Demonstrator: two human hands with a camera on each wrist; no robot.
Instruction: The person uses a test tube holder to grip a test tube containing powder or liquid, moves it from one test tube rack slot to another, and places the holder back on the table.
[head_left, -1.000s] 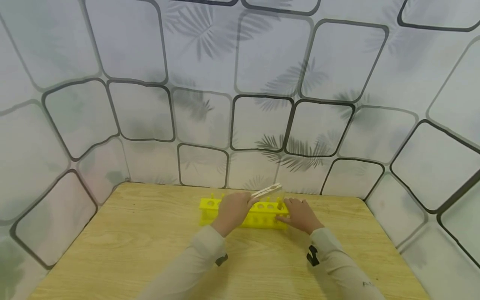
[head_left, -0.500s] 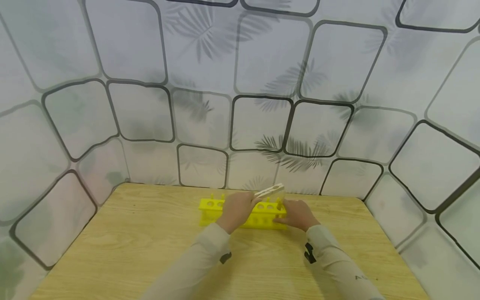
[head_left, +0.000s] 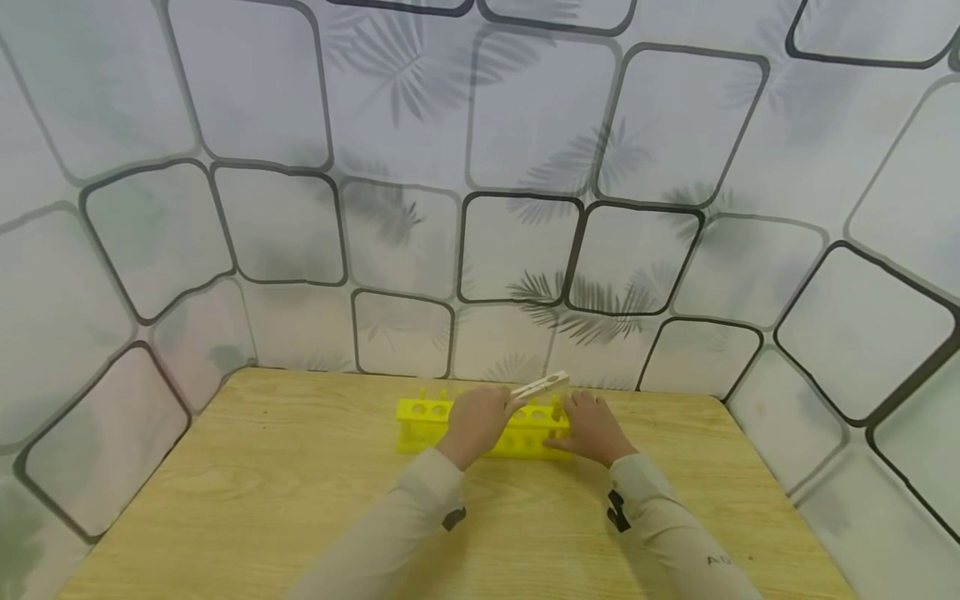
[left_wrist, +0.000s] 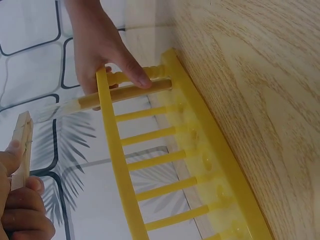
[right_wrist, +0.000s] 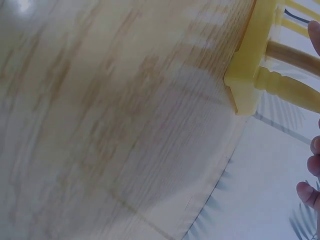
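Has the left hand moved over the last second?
Yes: the left hand has shifted slightly to the right, judged against the patterned wall in the head view.

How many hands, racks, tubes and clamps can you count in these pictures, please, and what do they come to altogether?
Hands: 2 (left hand and right hand)
Yellow rack: 1
Tube with brown contents: 1
Wooden clamp: 1
Total: 5
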